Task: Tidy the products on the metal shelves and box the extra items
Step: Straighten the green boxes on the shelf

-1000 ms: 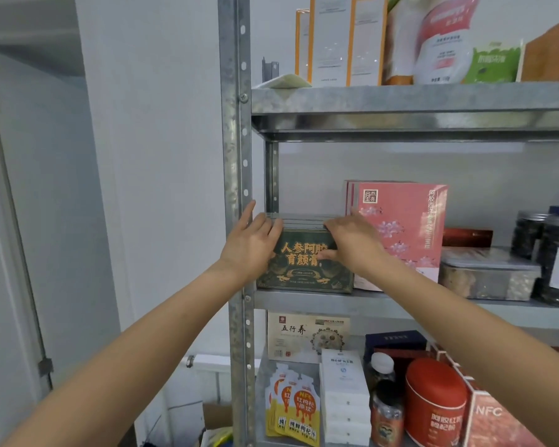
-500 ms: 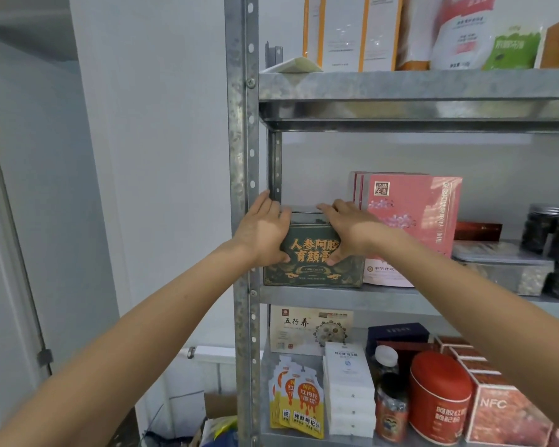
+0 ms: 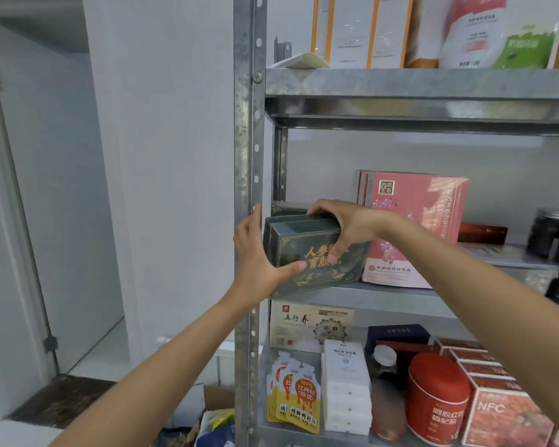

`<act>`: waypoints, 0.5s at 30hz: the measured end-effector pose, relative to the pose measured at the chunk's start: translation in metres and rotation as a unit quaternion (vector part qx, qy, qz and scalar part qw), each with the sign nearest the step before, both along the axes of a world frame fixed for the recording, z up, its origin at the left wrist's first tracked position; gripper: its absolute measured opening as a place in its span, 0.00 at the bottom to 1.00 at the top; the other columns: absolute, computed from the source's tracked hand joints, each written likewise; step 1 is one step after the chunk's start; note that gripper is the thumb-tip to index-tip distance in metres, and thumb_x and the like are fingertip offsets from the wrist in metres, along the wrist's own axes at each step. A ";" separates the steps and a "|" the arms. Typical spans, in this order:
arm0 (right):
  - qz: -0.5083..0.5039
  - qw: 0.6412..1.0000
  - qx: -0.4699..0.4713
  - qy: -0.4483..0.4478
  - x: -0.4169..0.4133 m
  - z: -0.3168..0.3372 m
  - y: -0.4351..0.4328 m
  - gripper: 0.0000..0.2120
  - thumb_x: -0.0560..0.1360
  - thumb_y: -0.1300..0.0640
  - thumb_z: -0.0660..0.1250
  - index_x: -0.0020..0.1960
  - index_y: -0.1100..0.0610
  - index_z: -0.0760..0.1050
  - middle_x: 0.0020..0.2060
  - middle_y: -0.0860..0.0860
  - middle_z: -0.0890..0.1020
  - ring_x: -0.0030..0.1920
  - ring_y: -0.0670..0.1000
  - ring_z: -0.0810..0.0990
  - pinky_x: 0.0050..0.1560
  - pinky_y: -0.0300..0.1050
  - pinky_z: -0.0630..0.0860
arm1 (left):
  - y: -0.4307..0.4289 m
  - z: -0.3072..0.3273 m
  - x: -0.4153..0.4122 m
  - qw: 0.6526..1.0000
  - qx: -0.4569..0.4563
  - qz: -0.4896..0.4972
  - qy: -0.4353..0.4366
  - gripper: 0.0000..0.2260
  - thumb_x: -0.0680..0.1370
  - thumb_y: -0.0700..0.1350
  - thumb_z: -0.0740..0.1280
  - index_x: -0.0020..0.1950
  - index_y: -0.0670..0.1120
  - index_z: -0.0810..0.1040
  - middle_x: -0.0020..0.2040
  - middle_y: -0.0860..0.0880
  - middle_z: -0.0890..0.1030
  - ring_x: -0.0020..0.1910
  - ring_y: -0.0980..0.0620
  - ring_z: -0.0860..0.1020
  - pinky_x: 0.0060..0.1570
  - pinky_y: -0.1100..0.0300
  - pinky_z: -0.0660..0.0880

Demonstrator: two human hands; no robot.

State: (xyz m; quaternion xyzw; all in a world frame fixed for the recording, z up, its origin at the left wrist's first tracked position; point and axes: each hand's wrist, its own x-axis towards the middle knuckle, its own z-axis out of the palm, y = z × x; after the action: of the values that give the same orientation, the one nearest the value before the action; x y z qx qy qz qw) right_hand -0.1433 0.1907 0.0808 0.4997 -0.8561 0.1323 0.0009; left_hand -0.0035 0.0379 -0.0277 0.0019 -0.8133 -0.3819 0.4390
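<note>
Low on the left, beside the foot of the rack, what looks like an open cardboard carton (image 3: 218,396) sits on the floor; it may be where extras go. Next comes the rack's perforated upright post (image 3: 249,124). Just in front of it, the left hand (image 3: 259,259) clasps the left end of a green box (image 3: 317,269), thumb laid across the printed front and fingers out of sight round the side. The box is at the left end of the middle shelf (image 3: 400,298), tilted, its left end raised and drawn forward while its lower right corner seems to rest at the shelf's front lip. A second green box (image 3: 284,209) of the same kind shows behind it. Whether the grip takes in one box or two pressed together cannot be told.

The right hand (image 3: 346,224) clamps the box from above, fingers curled over its top and thumb pressing the front. Just beside it stands a tall pink box (image 3: 417,227), touching or nearly touching the green one.

The step in hand appears to be lifting this box out or squaring it up. To do it well, the person should level it before moving it, clear the post on the left, and slide it away from the pink box rather than scraping along it, so that the pink box does not topple. Support from below would be steadier than squeezing the thin card sides.
</note>
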 end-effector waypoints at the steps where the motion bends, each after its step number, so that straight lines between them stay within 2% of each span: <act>1: 0.005 1.000 -0.004 -0.006 0.000 -0.001 0.002 0.43 0.59 0.59 0.83 0.68 0.49 0.65 0.57 0.43 0.73 0.56 0.47 0.73 0.51 0.38 0.70 | 0.004 -0.006 0.000 1.000 0.024 0.004 -0.016 0.57 0.61 0.61 0.78 0.79 0.56 0.44 0.72 0.52 0.55 0.73 0.56 0.54 0.72 0.55 0.56; 3: 0.012 1.000 -0.007 -0.013 -0.001 -0.001 0.004 0.43 0.59 0.59 0.83 0.68 0.49 0.65 0.57 0.43 0.73 0.57 0.47 0.74 0.52 0.38 0.70 | 0.010 -0.014 -0.003 0.998 0.050 0.019 -0.036 0.57 0.62 0.59 0.80 0.79 0.53 0.46 0.73 0.51 0.56 0.74 0.51 0.55 0.73 0.51 0.58; 7: 0.022 1.000 -0.002 -0.019 -0.001 0.000 0.005 0.43 0.59 0.59 0.83 0.67 0.46 0.64 0.55 0.40 0.73 0.53 0.42 0.73 0.47 0.33 0.70 | 0.011 -0.016 -0.004 0.995 0.081 0.042 -0.046 0.48 0.64 0.54 0.81 0.76 0.51 0.57 0.69 0.51 0.63 0.71 0.49 0.62 0.72 0.47 0.64; 10: 0.025 0.999 0.000 -0.026 -0.003 0.001 0.005 0.41 0.59 0.60 0.82 0.65 0.45 0.64 0.54 0.39 0.73 0.53 0.43 0.74 0.47 0.34 0.70 | 0.009 -0.012 -0.003 0.994 0.097 0.025 -0.050 0.43 0.63 0.52 0.80 0.72 0.54 0.61 0.65 0.54 0.65 0.69 0.50 0.66 0.69 0.50 0.68; 15: 0.045 0.999 0.003 -0.007 0.000 0.003 0.007 0.41 0.60 0.61 0.82 0.66 0.47 0.65 0.57 0.44 0.73 0.57 0.48 0.74 0.50 0.37 0.72 | 0.015 -0.002 -0.002 0.984 0.171 -0.021 -0.050 0.36 0.66 0.44 0.81 0.63 0.54 0.60 0.58 0.55 0.74 0.60 0.52 0.75 0.61 0.54 0.75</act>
State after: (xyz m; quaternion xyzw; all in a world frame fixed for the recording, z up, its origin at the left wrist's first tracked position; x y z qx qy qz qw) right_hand -0.1437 0.1975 0.0836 0.5370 -0.8330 0.1329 -0.0130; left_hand -0.0051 0.0524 -0.0296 0.0790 -0.7569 -0.5238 0.3827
